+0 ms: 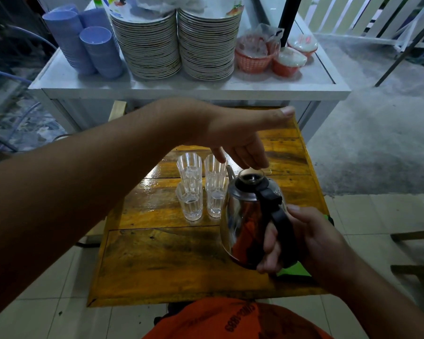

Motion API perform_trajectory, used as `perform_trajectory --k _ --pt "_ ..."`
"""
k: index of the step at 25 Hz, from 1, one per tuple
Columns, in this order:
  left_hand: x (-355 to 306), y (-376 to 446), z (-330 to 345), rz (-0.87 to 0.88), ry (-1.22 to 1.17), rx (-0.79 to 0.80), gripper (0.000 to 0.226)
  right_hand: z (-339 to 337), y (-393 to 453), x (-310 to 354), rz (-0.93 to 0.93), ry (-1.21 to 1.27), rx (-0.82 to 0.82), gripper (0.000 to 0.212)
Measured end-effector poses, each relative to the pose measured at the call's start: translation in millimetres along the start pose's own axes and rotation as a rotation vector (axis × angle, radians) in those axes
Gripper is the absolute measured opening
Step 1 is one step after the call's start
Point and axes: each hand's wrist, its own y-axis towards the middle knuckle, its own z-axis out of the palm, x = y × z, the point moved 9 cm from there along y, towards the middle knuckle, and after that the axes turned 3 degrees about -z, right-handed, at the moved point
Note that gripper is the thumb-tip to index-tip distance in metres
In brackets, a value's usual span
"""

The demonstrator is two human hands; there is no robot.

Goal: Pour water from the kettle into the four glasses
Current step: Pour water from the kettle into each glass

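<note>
A shiny steel kettle (242, 221) with a black lid and black handle is lifted above the wooden table (169, 260), tipped a little toward the glasses. My right hand (311, 241) grips its handle. My left hand (238, 135) reaches across from the left, fingertips pressing on the kettle's lid knob. The clear ribbed glasses stand in a tight square left of the kettle: far left (189, 167), far right (214, 166), near left (190, 204), near right (215, 199). The spout sits next to the far right glass. How much water the glasses hold is unclear.
Behind the table stands a white cart (181, 84) carrying two tall stacks of plates (176, 42), stacked blue cups (88, 45) and orange baskets (255, 55). A green item (295, 270) lies under the kettle at the table's right edge. Wooden chair parts (419, 265) stand at the right.
</note>
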Motion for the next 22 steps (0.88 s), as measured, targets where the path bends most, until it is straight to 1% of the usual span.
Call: perform_trajectory --k 2,3,9,16,22 --pt "-14 -16 0 0.082 0.178 0.057 0.095 2 4 8 0.0 0.014 0.004 0.066" --pt "-15 -21 0 0.103 0.207 0.076 0.097 3 7 11 0.0 0.026 0.004 0.066" --pt "-7 -17 -15 0.131 0.195 0.016 0.094 4 22 26 0.025 0.028 0.013 0.069" --pt "3 -9 -22 0.156 0.168 -0.005 0.089 7 30 42 0.081 0.014 0.005 0.062" --pt "6 -7 -27 0.181 0.147 -0.027 0.086 5 36 51 0.12 -0.017 -0.048 0.057"
